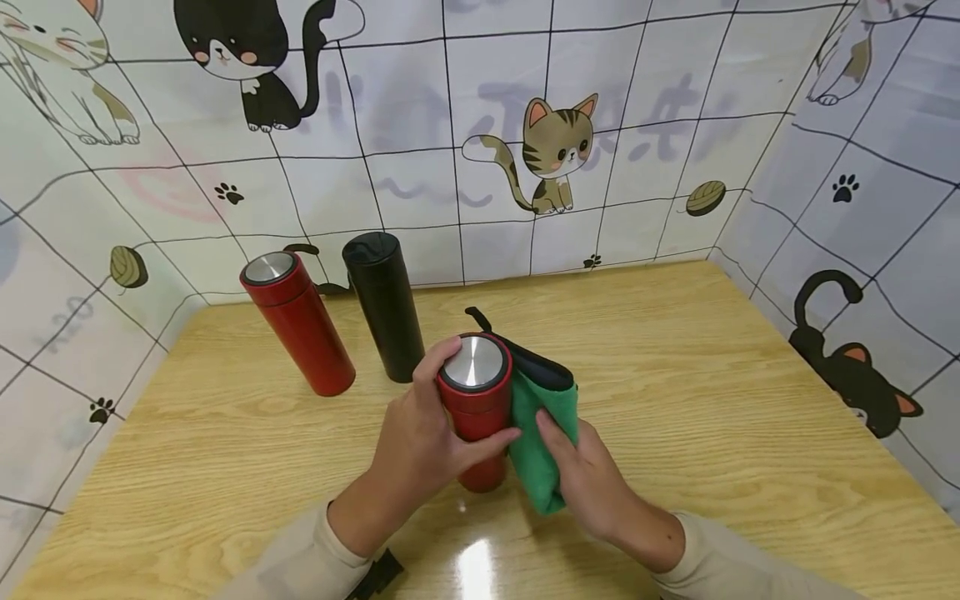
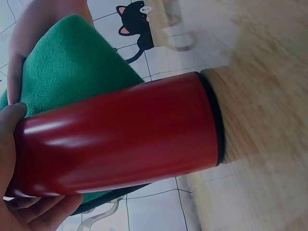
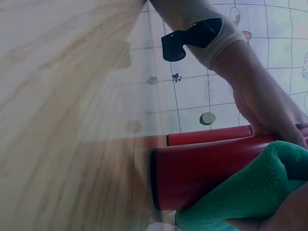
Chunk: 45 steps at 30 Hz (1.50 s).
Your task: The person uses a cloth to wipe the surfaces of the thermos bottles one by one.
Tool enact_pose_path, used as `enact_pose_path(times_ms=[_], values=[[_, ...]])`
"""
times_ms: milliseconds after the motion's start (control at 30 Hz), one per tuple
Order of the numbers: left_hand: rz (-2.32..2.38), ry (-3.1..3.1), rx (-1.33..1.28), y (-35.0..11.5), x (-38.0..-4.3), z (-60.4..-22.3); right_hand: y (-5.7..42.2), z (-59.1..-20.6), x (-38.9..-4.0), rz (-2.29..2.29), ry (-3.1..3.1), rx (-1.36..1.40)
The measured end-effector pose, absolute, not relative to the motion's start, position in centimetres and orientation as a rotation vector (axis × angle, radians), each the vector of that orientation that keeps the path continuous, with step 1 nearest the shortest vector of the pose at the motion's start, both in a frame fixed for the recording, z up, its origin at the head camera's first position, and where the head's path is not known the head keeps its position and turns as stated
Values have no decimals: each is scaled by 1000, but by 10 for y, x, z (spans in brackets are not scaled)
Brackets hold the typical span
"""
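Note:
In the head view my left hand (image 1: 420,446) grips a red thermos bottle (image 1: 480,408) with a silver-topped lid, its thumb across the front and fingers round the far side. The bottle stands about upright; whether its base touches the table I cannot tell. My right hand (image 1: 592,483) holds a green cloth (image 1: 536,450) with a black section and a small loop at its top. That cloth lies against the bottle's right side. In the left wrist view the fluffy cloth (image 2: 77,67) shows behind the red bottle (image 2: 120,139). Some right-hand fingers are hidden behind the cloth.
A second red thermos bottle (image 1: 300,325) and a black bottle (image 1: 386,308) stand at the back left of the wooden table (image 1: 675,400). Walls with cat drawings (image 1: 558,154) enclose the table at the back and both sides.

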State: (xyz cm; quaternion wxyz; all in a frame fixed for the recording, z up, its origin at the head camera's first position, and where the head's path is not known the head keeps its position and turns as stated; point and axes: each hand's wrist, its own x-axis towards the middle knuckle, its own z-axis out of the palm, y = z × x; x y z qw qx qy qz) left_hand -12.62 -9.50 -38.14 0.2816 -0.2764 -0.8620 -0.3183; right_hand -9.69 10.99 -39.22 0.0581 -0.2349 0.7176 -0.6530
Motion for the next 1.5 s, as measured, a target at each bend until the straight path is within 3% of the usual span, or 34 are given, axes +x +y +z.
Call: enact_pose_path(times_ms=[367,833,1233,1500], values=[[-812,-2259,-724,-88,-126,-384,116,-389,-86,-2190,2105,-776],[-888,-2272,-788,-96,-123,-383,105,-395,-93,-2098,2087,-626],[-947,-2210,-839,-96,-124,-379,114,-384,-86,-2153,2103,-744],[-1039,-2141,-907,-97,-126,-376,111,-386,-87,-2143,2106,-663]])
